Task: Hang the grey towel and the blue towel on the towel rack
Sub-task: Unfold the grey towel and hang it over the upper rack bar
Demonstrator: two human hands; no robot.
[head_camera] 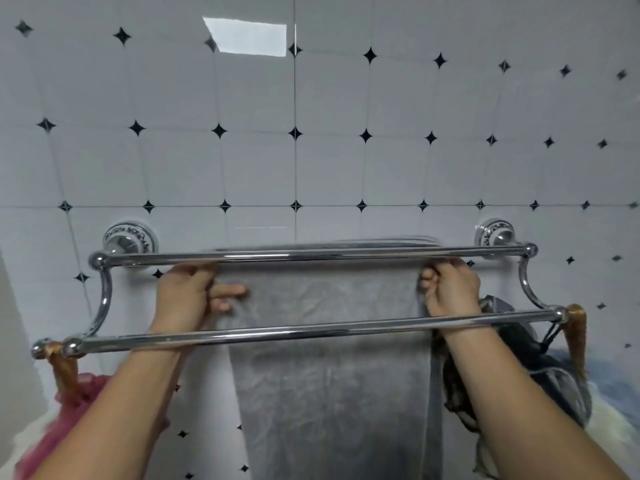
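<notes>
A chrome towel rack (311,253) with two bars is fixed to the tiled wall. The grey towel (329,382) hangs down between the bars, its top edge just under the upper, rear bar. My left hand (188,296) grips the towel's left top corner. My right hand (450,289) grips its right top corner. Both arms reach up behind the lower front bar (311,330). No blue towel is in view.
A pink mesh item (65,414) hangs from a brown hook at the rack's lower left end. A dark bag with a patterned cloth (540,368) hangs at the lower right end. White wall tiles with black diamonds fill the background.
</notes>
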